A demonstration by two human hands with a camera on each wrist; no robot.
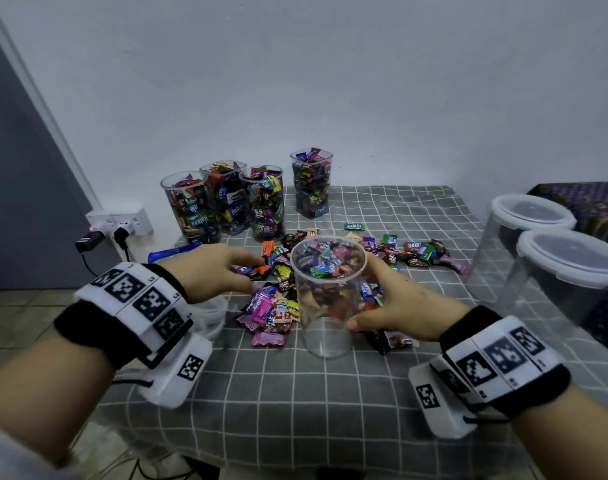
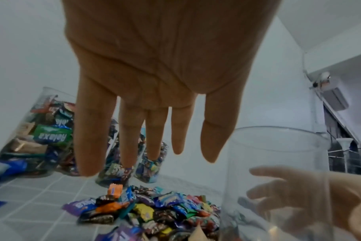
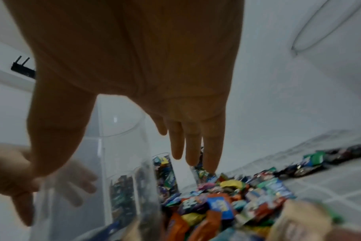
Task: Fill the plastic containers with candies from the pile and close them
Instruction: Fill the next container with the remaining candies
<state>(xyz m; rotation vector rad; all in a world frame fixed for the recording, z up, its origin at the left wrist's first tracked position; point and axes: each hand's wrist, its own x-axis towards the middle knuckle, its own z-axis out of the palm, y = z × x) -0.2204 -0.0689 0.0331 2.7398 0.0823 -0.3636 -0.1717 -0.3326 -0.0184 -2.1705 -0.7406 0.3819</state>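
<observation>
An empty clear round container (image 1: 326,306) stands upright on the grey checked cloth, just in front of the candy pile (image 1: 274,306). My right hand (image 1: 371,299) is at the container's right side, thumb against its near wall, fingers straight behind it. In the right wrist view the container (image 3: 118,146) is left of those straight fingers (image 3: 194,146), above the candies (image 3: 227,203). My left hand (image 1: 255,275) hovers open over the pile's left part and holds nothing. The left wrist view shows its spread fingers (image 2: 132,138) above the candies (image 2: 155,208), with the container (image 2: 278,163) to the right.
Several candy-filled containers without lids (image 1: 226,202) stand along the back wall. Two large lidded tubs (image 1: 565,258) are at the right edge. Clear lids (image 1: 210,313) lie under my left wrist, with a blue bag (image 1: 172,253) behind it. Loose candies (image 1: 420,252) spread to the right.
</observation>
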